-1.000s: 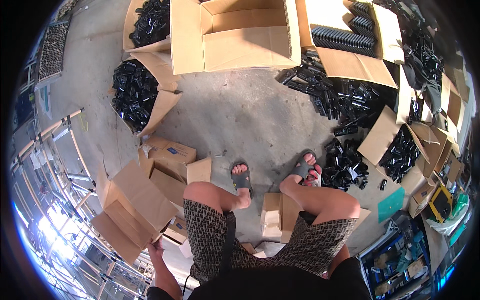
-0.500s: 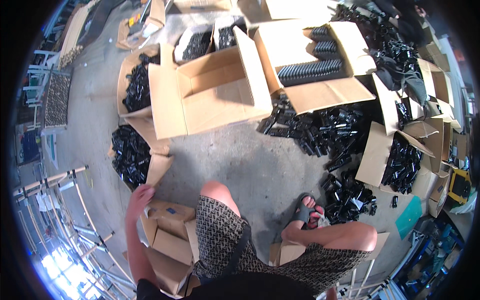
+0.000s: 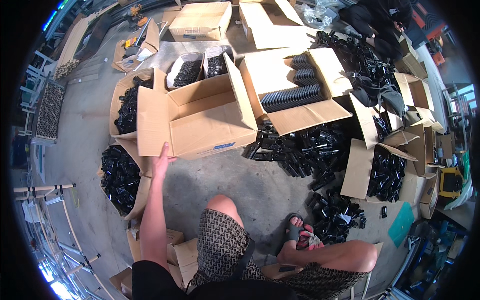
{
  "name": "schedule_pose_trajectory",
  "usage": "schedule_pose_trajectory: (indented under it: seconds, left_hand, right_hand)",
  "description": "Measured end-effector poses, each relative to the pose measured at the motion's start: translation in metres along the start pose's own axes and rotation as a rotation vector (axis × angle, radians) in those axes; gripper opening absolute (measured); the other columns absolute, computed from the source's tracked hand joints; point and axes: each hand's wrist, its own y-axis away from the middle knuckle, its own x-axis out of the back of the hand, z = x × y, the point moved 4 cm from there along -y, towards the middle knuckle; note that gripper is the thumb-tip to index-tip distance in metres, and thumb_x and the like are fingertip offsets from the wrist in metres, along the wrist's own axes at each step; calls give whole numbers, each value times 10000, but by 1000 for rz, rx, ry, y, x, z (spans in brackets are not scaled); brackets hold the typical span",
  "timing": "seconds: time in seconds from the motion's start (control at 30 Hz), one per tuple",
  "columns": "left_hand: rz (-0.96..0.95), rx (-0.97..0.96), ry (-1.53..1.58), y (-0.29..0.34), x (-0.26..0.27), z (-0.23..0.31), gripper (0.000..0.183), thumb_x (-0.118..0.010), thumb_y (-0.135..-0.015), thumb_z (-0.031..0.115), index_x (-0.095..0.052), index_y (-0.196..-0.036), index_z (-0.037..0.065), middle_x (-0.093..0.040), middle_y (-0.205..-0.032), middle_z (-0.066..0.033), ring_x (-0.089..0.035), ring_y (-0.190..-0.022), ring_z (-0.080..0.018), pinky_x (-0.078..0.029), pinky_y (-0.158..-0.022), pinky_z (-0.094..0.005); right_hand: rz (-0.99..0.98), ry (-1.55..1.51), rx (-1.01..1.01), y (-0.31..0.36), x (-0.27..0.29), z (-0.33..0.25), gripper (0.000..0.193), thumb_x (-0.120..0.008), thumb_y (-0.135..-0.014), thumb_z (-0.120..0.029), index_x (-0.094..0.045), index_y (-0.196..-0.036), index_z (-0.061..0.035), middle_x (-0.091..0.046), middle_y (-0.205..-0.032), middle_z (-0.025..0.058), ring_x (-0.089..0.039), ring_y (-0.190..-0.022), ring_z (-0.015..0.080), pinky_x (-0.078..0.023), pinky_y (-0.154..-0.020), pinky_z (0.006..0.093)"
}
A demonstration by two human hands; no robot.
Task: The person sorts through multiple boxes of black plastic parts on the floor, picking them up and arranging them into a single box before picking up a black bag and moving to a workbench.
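- Left hand (image 3: 160, 162) touches the near-left flap (image 3: 152, 120) of the open carton (image 3: 212, 120); grip cannot be told. Right hand unseen.
- Farther-right carton (image 3: 270, 75) holds rowed black pieces (image 3: 292, 98); loose black fittings (image 3: 287, 152) lie outside.

You cannot see your right hand. Your left forearm (image 3: 154, 220) hides part of the near-left carton (image 3: 186, 257). The far-right co-worker (image 3: 360, 20) is cut off above; the far black pieces (image 3: 187, 73) are too small to identify.

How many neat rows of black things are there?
3, in one box: the front row, the middle row behind it, then the back row. More may be hidden.
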Motion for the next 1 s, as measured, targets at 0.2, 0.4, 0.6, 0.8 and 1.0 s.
schedule_pose_trajectory:
  seconds: [0.2, 0.4, 0.6, 0.8, 1.0]
  left_hand:
    - [115, -127, 13, 45, 49, 25, 453, -622, -951, 235, -506, -1267, -68, -614, -1129, -182, -690, -877, -264, -628, -638, -328]
    - [160, -176, 9, 85, 104, 53, 398, -647, -926, 179, -538, -1228, -57, -598, -1135, -155, -667, -880, -213, -620, -581, -279]
    - [265, -215, 76, 107, 132, 76, 425, -665, -916, 215, -544, -1221, -55, -617, -1101, -140, -678, -836, -204, -611, -574, -281]
    - [51, -358, -47, 83, 122, 94, 424, -574, -974, 187, -514, -1346, -6, -661, -1078, -185, -700, -864, -250, -566, -822, -340]
    - [-170, -193, 323, 62, -79, 195, 529, -665, -924, 248, -505, -1316, -69, -672, -976, -297, -703, -907, -346, -569, -856, -386]
  right_hand:
    - [-18, 45, -45, 0, -17, 16, 268, -577, -933, -296, -633, -887, -38, -629, -850, 129, -596, -772, 302, -477, -724, 431]
    - [-47, 69, -84, 3, -39, 37, 272, -553, -946, -306, -622, -901, -47, -617, -854, 130, -588, -780, 296, -471, -728, 425]
    - [-76, 152, -179, 2, -26, 42, 276, -529, -959, -316, -611, -915, -56, -604, -859, 131, -580, -787, 290, -465, -733, 419]
    - [-109, 253, -241, 1, -31, 50, 281, -505, -971, -326, -599, -929, -64, -592, -863, 132, -572, -795, 283, -459, -737, 414]
    - [-209, 344, -226, 11, -50, 42, 287, -481, -984, -336, -588, -943, -73, -579, -868, 133, -564, -802, 277, -453, -742, 408]
